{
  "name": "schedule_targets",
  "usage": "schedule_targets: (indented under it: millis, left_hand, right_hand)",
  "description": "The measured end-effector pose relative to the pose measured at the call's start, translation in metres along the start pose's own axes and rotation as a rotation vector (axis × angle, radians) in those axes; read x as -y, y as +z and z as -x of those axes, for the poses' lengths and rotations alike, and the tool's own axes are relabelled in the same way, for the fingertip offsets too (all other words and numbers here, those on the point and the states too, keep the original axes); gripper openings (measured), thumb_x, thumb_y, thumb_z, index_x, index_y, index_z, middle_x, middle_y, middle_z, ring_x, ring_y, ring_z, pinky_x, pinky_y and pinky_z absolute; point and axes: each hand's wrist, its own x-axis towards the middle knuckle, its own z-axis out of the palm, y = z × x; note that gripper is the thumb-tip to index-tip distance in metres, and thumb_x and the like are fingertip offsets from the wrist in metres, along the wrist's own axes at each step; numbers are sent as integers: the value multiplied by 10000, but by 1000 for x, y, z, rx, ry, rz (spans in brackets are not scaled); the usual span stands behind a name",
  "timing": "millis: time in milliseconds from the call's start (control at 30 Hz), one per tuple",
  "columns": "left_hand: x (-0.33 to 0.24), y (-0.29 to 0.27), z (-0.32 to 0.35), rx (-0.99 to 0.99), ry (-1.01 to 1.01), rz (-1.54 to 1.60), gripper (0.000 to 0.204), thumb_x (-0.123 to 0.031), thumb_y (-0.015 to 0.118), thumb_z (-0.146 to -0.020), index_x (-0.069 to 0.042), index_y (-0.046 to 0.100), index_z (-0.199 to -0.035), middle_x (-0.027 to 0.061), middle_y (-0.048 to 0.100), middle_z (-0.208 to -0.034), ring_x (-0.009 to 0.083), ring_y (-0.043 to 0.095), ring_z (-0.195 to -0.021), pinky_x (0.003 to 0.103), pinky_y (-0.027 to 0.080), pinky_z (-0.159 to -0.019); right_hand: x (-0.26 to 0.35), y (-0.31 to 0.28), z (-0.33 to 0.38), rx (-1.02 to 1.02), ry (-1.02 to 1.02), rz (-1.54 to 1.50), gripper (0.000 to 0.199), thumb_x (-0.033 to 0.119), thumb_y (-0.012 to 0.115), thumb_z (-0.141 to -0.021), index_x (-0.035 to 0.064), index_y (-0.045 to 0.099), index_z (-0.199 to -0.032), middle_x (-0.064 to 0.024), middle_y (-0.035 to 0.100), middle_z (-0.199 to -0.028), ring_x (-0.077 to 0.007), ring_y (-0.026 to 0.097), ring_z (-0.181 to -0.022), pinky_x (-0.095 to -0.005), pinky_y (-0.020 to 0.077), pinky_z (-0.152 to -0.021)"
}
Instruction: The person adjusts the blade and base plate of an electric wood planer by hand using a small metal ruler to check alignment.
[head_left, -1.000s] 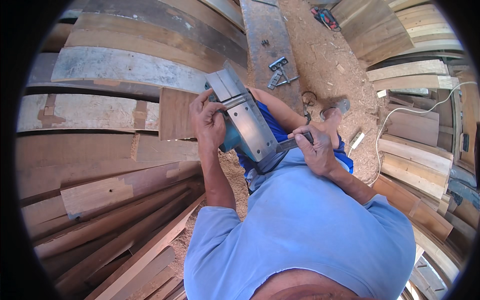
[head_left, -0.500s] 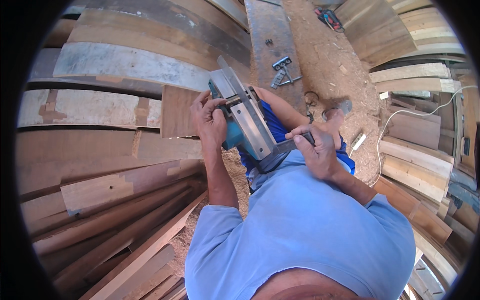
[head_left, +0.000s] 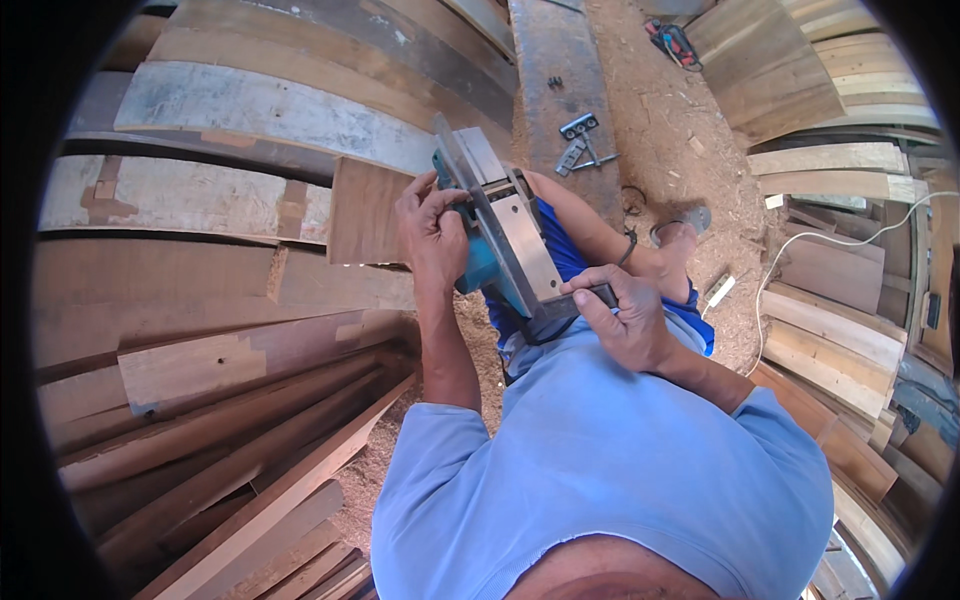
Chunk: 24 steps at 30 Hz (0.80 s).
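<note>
An electric hand planer with a teal body (head_left: 480, 265) rests on my lap, its metal sole (head_left: 527, 245) facing up. My left hand (head_left: 433, 225) is closed around the planer's side near its middle, thumb and fingers by the cutter gap. In my right hand (head_left: 627, 320) is the short dark arm of an L-shaped metal square (head_left: 487, 215). The square's long blade runs lengthwise along the sole, on the side toward my left hand. What my left fingertips touch is partly hidden.
A worn plank (head_left: 560, 45) ahead carries loose metal parts (head_left: 578, 125), a T-handled wrench (head_left: 598, 160) and small black pieces (head_left: 555, 82). Boards are stacked on both sides. A red-and-black tool (head_left: 675, 45), a white power strip (head_left: 718, 291) and a white cord (head_left: 768, 270) lie around the shavings-covered floor.
The square's blade has shifted left across the sole, toward the planer's edge. My right hand has moved slightly down and left with it, while my left hand keeps its hold.
</note>
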Motion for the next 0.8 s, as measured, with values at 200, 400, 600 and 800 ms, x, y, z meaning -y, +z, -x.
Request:
schedule_targets:
  millis: [200,400,600,800]
  left_hand:
    - [6,2,0,-5,17,77,359,40,522,-779,-64,804,-977,228,630,-1360,373,587,-1248,456,483,-1087]
    - [2,1,-1,15,21,60,362,45,520,-774,-62,805,-971,226,640,-1347,358,592,-1243,451,483,-1085]
    - [2,-1,-1,25,18,50,362,47,520,-774,-59,804,-971,218,643,-1346,357,593,-1241,449,485,-1081]
    - [1,-1,-1,22,11,73,354,47,522,-778,-59,801,-969,217,644,-1347,355,596,-1237,445,486,-1079]
  right_hand:
    - [2,0,-2,12,-51,67,135,88,641,-1016,-13,655,-1106,-119,745,-890,-167,703,-748,-311,557,-716]
    - [-1,0,-1,1,-41,51,131,91,628,-1020,-13,652,-1096,-126,737,-874,-178,700,-732,-325,554,-699]
    - [3,-3,-3,23,-48,90,143,99,627,-1020,-20,653,-1096,-135,741,-886,-194,706,-740,-331,558,-713]
    - [0,-4,-2,22,-40,80,162,108,626,-1024,-30,656,-1104,-152,756,-937,-219,733,-808,-337,568,-764]
